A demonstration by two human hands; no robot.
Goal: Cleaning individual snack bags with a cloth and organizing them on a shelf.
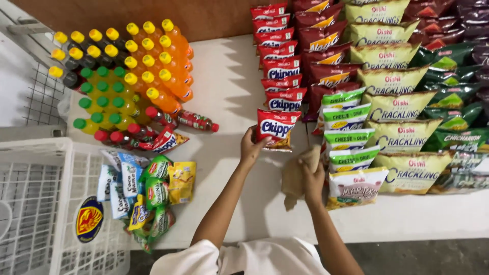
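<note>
White sleeve (204, 257) at bottom centre of frame, nearest the camera; both forearms reaching up-frame across pale table (229, 91). Red snack bag (276, 130) at frame centre, upright, long axis running up-frame, at near end of a column of like red bags (279, 66). Left hand (250, 147) touching bag's lower left edge, fingers narrowly closed on it, nearer of the two hands. Right hand (311, 170) just right and below, fingers curled shut around tan cloth (294, 181), apart from bag. Green-and-white bags (346, 135) immediately right; yellow bags (402, 132) beyond. Bottles (122, 71) upper left; white crate (46, 203) lower left.
</note>
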